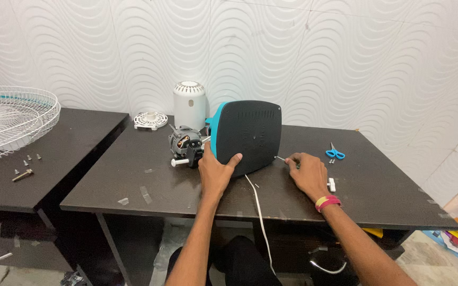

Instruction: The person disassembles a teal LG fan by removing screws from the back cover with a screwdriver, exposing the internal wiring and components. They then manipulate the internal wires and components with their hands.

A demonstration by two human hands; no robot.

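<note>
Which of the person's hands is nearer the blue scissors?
Right. The right hand rests on the table just left of the scissors; the left hand grips the black housing, farther left.

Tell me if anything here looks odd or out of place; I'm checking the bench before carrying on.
The fan is apart: its base stands on edge under the left hand, the bare motor lies beside it, and loose screws lie by the grille.
</note>
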